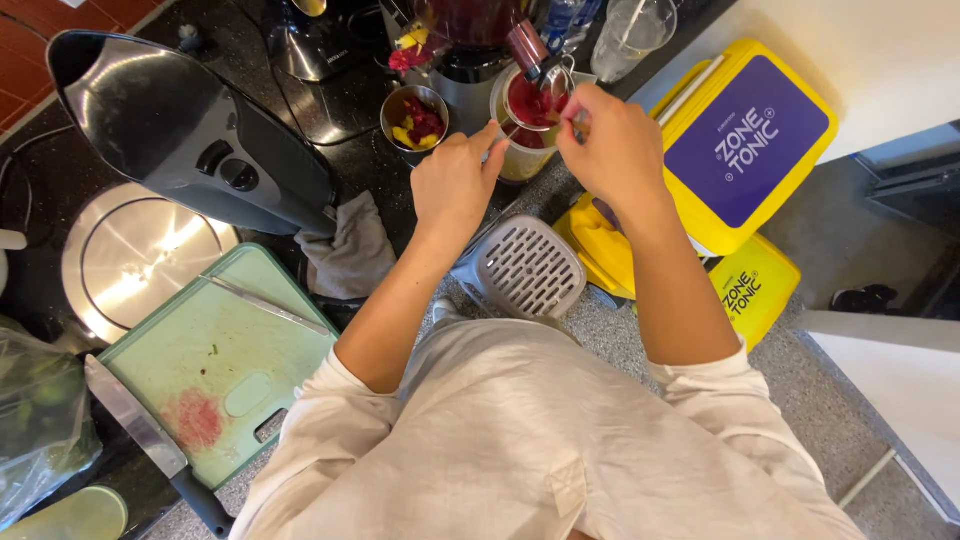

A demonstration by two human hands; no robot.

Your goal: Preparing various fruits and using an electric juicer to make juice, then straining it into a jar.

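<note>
A small metal strainer (533, 102) full of red pulp rests on top of a pale cup (520, 160) at the far edge of the dark counter. My left hand (455, 185) reaches in from the left, its fingertips pinching the strainer's near rim. My right hand (612, 148) comes from the right with its fingers closed on a thin metal spoon (560, 78) that dips into the pulp. Just left of the cup stands a small steel bowl (415, 118) of yellow and red fruit pieces.
A blender (468, 45) and a glass (635, 32) stand behind the cup. A black appliance (190, 130), grey cloth (350, 250), steel disc (130, 255), green cutting board (215, 360) with knife (150, 440) lie left. A grey perforated scoop (525, 268) and yellow boxes (745, 140) lie right.
</note>
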